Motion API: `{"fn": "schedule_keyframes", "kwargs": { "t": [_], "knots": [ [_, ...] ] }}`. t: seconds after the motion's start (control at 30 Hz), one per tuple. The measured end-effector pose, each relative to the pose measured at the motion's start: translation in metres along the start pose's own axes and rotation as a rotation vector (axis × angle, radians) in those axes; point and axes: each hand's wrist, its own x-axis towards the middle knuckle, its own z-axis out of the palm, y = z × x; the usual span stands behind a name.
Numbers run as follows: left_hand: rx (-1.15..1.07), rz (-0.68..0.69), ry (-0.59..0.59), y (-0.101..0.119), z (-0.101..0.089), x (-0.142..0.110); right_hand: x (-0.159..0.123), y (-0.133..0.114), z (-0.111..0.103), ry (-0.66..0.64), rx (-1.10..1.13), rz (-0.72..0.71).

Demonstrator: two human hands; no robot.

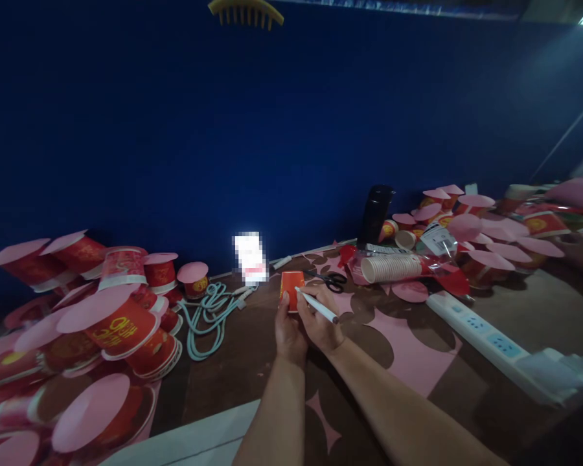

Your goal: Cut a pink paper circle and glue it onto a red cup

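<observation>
In the middle of the head view, my left hand (290, 336) is closed around the lower part of a red paper cup (292, 283), its thumb on the front. My right hand (322, 323) grips a white marker pen (319, 305), with the tip at the cup's side. Whether the tip touches the cup I cannot tell. Just beyond my right hand lies a pair of black-handled scissors (335, 281). Cut pink paper (411, 353) with round holes spreads over the brown table to the right.
Red cups topped with pink discs (126, 323) crowd the left; more cups (488, 262) are piled at right. A teal cable (201, 336) lies coiled beside a lit, blurred screen (251, 259). A sleeve of stacked cups (391, 267), a black bottle (375, 217) and a power strip (486, 343) stand rightward.
</observation>
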Motion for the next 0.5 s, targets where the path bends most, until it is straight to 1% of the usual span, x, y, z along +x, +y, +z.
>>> {"fn": "schedule_keyframes", "kwargs": {
  "t": [0.17, 0.37, 0.5],
  "knots": [
    [0.025, 0.013, -0.019, -0.0016, -0.0024, 0.0024, 0.0009, -0.0016, -0.0011, -0.007, -0.022, -0.023],
    [0.043, 0.02, 0.008, -0.0036, -0.0052, 0.0048, 0.0014, -0.0014, -0.0016, -0.011, -0.04, -0.033],
    [0.006, -0.006, -0.018, -0.0019, -0.0032, 0.0033, 0.0015, -0.0022, -0.0009, 0.001, -0.038, -0.042]
  ]
}}
